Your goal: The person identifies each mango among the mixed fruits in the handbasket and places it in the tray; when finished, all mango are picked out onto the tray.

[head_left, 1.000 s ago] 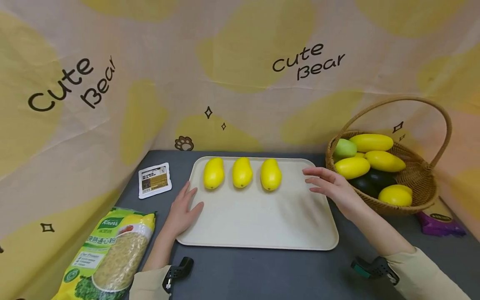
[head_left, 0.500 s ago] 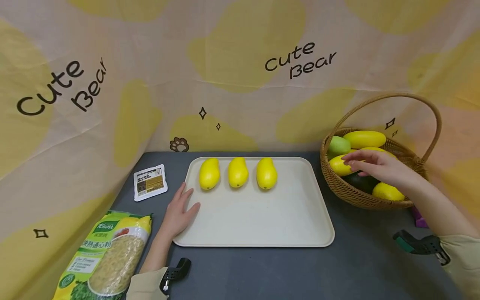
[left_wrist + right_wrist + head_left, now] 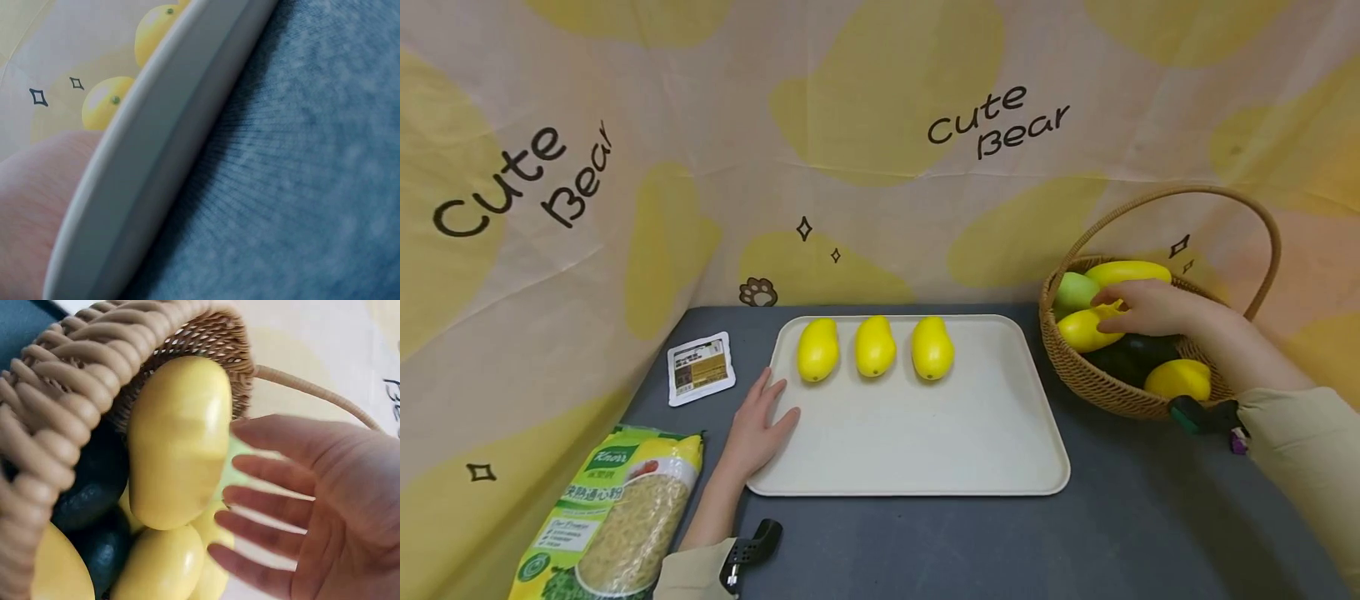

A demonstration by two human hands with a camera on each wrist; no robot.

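Note:
My left hand (image 3: 756, 429) rests with spread fingers on the left edge of a cream tray (image 3: 910, 442). Three yellow mangoes, the left one (image 3: 817, 350), the middle one (image 3: 875, 346) and the right one (image 3: 932, 347), stand in a row along its far side. Over a wicker basket (image 3: 1105, 392) at the right, my right hand (image 3: 1153, 308) reaches down to a mango (image 3: 1081, 332). In the right wrist view its fingers extend loosely beside that mango (image 3: 178, 444), the tips right at its side. The left wrist view has the tray rim (image 3: 150, 150) crossing in front of the hand.
The basket also holds a green fruit (image 3: 1075, 292), another mango (image 3: 1127, 272), dark avocados (image 3: 1123, 358) and a lemon-like yellow fruit (image 3: 1180, 380). Left of the tray lie a white packet (image 3: 702, 368) and a Knorr pasta bag (image 3: 617, 517). The basket handle (image 3: 1273, 258) arches up high.
My right hand has moved right from over the tray's right edge to the basket, then lowered among the fruit. The left hand stays on the tray edge.

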